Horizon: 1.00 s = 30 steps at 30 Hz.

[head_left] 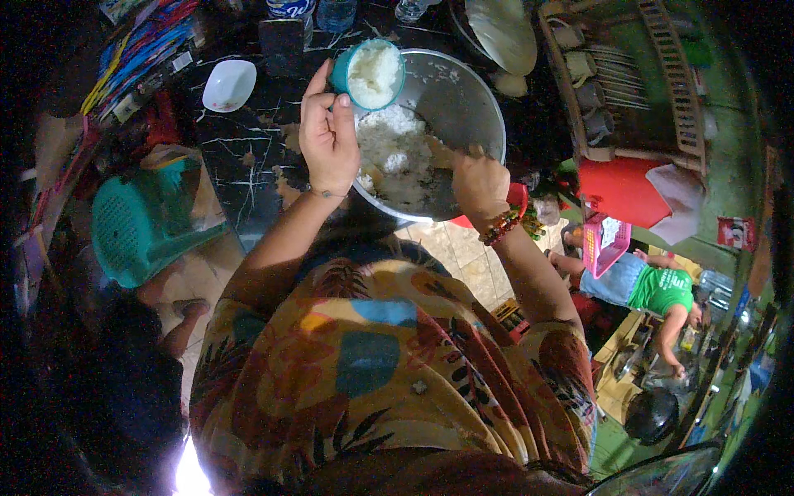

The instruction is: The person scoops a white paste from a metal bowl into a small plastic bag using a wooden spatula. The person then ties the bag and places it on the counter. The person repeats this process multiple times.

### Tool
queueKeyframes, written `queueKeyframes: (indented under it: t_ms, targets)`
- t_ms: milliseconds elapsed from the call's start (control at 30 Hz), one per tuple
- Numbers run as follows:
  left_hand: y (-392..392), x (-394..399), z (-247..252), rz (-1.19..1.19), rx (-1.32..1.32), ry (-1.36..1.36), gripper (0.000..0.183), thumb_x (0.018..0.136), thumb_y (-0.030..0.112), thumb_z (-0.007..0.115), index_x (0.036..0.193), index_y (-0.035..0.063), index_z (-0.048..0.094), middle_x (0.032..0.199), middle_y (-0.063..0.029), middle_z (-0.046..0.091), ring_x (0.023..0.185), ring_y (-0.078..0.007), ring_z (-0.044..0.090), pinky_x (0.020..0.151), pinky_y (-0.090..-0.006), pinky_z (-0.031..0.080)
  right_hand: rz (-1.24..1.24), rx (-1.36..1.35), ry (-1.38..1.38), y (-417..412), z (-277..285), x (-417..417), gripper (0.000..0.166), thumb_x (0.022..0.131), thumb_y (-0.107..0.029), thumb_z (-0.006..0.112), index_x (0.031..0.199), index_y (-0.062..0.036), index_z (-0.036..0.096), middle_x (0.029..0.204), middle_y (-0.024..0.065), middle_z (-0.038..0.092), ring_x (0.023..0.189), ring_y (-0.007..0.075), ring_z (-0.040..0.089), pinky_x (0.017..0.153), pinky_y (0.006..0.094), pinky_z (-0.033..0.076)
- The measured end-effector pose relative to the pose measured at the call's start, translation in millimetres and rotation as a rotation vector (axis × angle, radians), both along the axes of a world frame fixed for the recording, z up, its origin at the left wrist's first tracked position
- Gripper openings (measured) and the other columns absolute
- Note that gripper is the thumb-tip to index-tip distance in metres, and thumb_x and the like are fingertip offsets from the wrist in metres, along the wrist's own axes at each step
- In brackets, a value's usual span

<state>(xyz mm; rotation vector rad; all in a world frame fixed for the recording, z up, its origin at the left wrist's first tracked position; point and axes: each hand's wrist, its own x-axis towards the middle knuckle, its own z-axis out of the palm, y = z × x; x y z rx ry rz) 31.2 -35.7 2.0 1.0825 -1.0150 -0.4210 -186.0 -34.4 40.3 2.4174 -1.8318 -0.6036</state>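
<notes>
My left hand (329,133) grips a teal cup (337,73) and tilts it over the left rim of a large metal basin (486,118). White cooked rice (375,71) fills the cup. Inside the basin sit a mound of rice (395,119) and a smaller clump (395,162), with grains stuck along the far wall. My right hand (476,180), wearing a beaded bracelet, is closed at the basin's near right side. From its fingers a flat brown utensil (439,152), apparently a wooden paddle, reaches into the basin; its tip is hard to make out.
A white bowl (229,85) rests left on the black marble-patterned table (248,149). Bottles (335,15) stand behind. A dish rack (620,80) with mugs is at right. A teal plastic chair (127,226) stands left. Another person in green (664,288) works at a counter further right.
</notes>
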Motion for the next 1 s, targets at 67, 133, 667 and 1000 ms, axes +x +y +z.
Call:
queueKeyframes:
  t_ms: [67,133,667,1000]
  targets:
    - [1,0,3,-0.013,0.002,0.017,0.011,0.094,0.008,0.05,0.093,-0.0026,0.049,0.136,-0.0244,0.043,0.105,-0.0169,0.053,0.086,-0.0262,0.043,-0.047,-0.015,-0.052,-5,0,-6,0.016,0.084,-0.019,0.053,0.083,-0.0121,0.067,0.076,0.013,0.067,0.069,0.0327,0.067,0.058,0.0414,0.054]
    - [2,-1,2,-0.029,0.0,0.039,0.011,0.095,0.008,0.049,0.092,-0.0025,0.049,0.137,-0.0242,0.042,0.106,-0.0163,0.053,0.086,-0.0256,0.043,-0.073,-0.028,-0.084,-11,-3,-13,0.018,0.085,-0.022,0.053,0.082,-0.0122,0.068,0.072,0.0132,0.067,0.068,0.0319,0.067,0.057,0.0413,0.054]
    - [1,0,-1,-0.032,0.005,0.017,0.011,0.095,0.009,0.049,0.094,-0.0023,0.048,0.138,-0.0248,0.041,0.107,-0.0154,0.052,0.086,-0.0253,0.042,-0.057,0.037,-0.231,-10,-22,3,0.02,0.084,-0.029,0.058,0.092,-0.0164,0.071,0.078,0.0147,0.067,0.07,0.0318,0.066,0.062,0.0424,0.053]
    - [-3,0,-9,-0.024,-0.024,0.004,0.012,0.095,0.009,0.049,0.092,-0.0019,0.049,0.135,-0.0269,0.043,0.113,-0.0226,0.051,0.092,-0.0307,0.04,0.135,0.147,-0.32,-39,-4,26,0.016,0.075,-0.03,0.062,0.082,-0.0201,0.073,0.076,0.011,0.069,0.071,0.0287,0.068,0.065,0.0394,0.055]
